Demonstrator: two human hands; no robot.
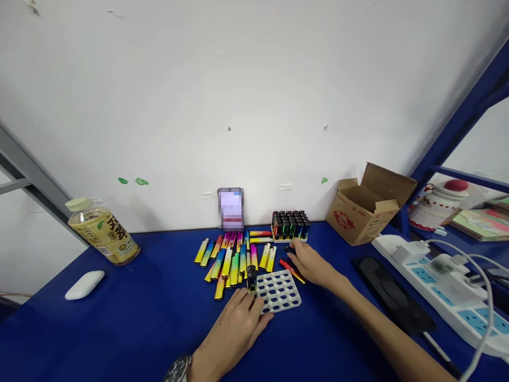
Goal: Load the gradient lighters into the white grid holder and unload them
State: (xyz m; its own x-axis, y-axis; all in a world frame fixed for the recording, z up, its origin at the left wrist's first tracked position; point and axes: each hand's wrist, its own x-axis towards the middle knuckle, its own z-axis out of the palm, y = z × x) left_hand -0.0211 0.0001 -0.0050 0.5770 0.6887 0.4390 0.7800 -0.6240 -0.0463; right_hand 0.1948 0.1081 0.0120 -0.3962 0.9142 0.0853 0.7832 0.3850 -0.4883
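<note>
A white plastic tray with rows of oval holes (pixel 279 291) lies on the blue table. My left hand (pixel 240 314) is closed at its left edge, thumb along the near side. Black-topped lighters (pixel 251 277) stand in the tray's left column, just beyond my left fingertips. My right hand (pixel 305 259) is beyond the tray, fingers pinched on a dark-ended lighter (pixel 288 249) that is mostly hidden. Beside that hand lies a red and yellow lighter (pixel 293 271). Many shiny multicoloured lighters (pixel 227 262) are scattered to the left.
At the wall, a second tray holds upright lighters (pixel 291 225). A phone (pixel 231 209) leans nearby. An open cardboard box (pixel 353 217), a black device (pixel 392 294) and a power strip (pixel 427 281) are on the right. A drink bottle (pixel 104 233) and white case (pixel 85 285) are left.
</note>
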